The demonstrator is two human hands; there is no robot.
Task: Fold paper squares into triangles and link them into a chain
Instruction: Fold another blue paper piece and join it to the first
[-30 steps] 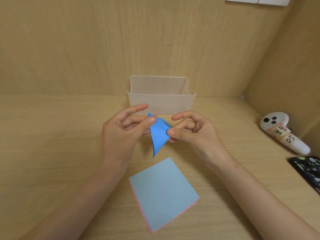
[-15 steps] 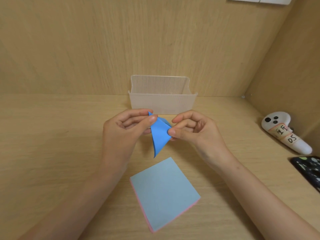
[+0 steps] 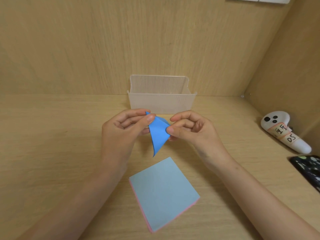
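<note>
Nearest on the wood-grain worktop (image 3: 52,139) lies a flat stack of pale-blue paper squares (image 3: 164,193), pink at its edges. Above it, the left hand (image 3: 121,132) and right hand (image 3: 192,130) each pinch a corner of a smooth blue folded triangle (image 3: 158,134), point hanging down. Behind stands a ribbed translucent plastic box (image 3: 161,103). Far right, a white controller (image 3: 284,130) has a label reading "DS".

Ahead of me a ribbed translucent plastic box (image 3: 161,103) stands on the wooden desk (image 3: 52,135), near the back wall (image 3: 86,49). To my right lies a white controller (image 3: 284,132) with a handwritten label, and a dark speckled object (image 3: 308,168) just beside it.
</note>
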